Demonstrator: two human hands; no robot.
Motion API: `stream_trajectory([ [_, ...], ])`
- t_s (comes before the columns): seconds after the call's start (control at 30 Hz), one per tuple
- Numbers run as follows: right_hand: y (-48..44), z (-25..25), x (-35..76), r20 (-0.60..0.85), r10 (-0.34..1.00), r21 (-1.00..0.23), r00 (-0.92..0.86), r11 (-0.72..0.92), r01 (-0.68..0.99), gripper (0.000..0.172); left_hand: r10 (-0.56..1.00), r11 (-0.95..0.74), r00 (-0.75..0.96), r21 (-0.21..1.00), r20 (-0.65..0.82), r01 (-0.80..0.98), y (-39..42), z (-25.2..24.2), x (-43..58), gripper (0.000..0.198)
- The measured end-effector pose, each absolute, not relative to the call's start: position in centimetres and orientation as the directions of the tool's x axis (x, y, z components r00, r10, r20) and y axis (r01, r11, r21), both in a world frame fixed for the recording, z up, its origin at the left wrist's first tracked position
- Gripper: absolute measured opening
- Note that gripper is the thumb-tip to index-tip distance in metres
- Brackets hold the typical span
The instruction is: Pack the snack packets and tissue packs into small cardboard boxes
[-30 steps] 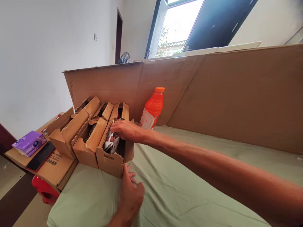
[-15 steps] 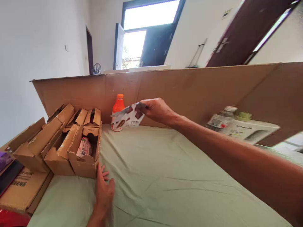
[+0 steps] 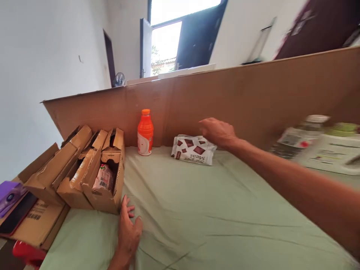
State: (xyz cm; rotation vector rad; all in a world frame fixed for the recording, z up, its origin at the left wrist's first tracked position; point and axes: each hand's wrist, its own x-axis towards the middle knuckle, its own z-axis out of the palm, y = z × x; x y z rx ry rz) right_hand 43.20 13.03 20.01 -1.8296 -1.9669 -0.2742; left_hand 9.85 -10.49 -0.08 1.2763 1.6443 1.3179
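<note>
A white packet with dark red diamond shapes and "Meal" lettering upside down rests on the green cloth near the cardboard wall. My right hand is just above its right top corner, with the fingers apart from it and pointing left; the thumb side is partly hidden. My left hand lies on the cloth, open with fingers spread, next to the front right corner of a cardboard box. Inside that box sits a pink and white packet. An orange bottle stands upright left of the white packet.
More cut-open cardboard boxes line the left side. A purple item and a dark phone-like slab lie on a flat box. To the right are a clear bottle and a white jug. A cardboard wall runs behind.
The white packet has moved right, away from in front of the orange bottle, and down onto the cloth. My right hand has let go of it. My left hand stays beside the box.
</note>
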Motion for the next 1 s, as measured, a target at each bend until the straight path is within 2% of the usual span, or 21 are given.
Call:
stream_trajectory([
  [0.1,12.3,20.7,39.2,0.471,0.877,-0.208,-0.099,0.219,0.953,0.036,0.946,0.036,-0.319,0.967,0.048,0.252,-10.7,-0.2,10.2,0.088],
  [0.2,9.9,21.5,32.0,0.473,0.813,-0.232,-0.34,0.488,0.842,0.032,0.942,0.065,-0.336,0.973,0.014,0.223,-10.8,-0.3,10.4,0.09],
  [0.27,7.7,22.3,26.4,0.454,0.703,-0.213,-0.548,0.683,0.699,0.028,0.942,0.08,-0.336,0.975,-0.006,0.209,-10.8,-0.2,10.5,0.091],
  [0.3,6.6,22.8,23.6,0.414,0.587,-0.17,-0.696,0.801,0.574,0.029,0.942,0.085,-0.334,0.975,-0.013,0.204,-10.8,-0.2,10.6,0.091],
  [0.37,5.1,23.7,18.5,0.268,0.455,-0.092,-0.849,0.89,0.447,0.031,0.944,0.094,-0.329,0.976,-0.024,0.197,-10.9,0.0,10.6,0.091],
  [0.5,4.3,23.6,11.7,-0.099,0.357,0.1,-0.929,0.932,0.347,0.043,0.943,0.122,-0.327,0.976,-0.057,0.182,-11.1,0.4,10.7,0.092],
  [0.57,4.6,22.5,10.2,-0.181,0.326,0.131,-0.928,0.943,0.306,0.044,0.942,0.141,-0.327,0.975,-0.078,0.174,-11.1,0.5,10.8,0.093],
  [0.67,4.9,20.7,9.2,-0.258,0.307,0.143,-0.916,0.95,0.278,0.037,0.942,0.162,-0.319,0.974,-0.104,0.16,-11.1,0.6,10.8,0.094],
  [0.87,4.4,19.3,8.9,-0.288,0.352,0.196,-0.891,0.932,0.305,0.024,0.94,0.172,-0.32,0.975,-0.119,0.143,-11.0,0.5,10.7,0.091],
  [1.0,4.1,20.9,9.8,-0.164,0.398,0.208,-0.903,0.908,0.363,0.023,0.939,0.14,-0.333,0.979,-0.085,0.145,-10.6,0.4,10.6,0.093],
])
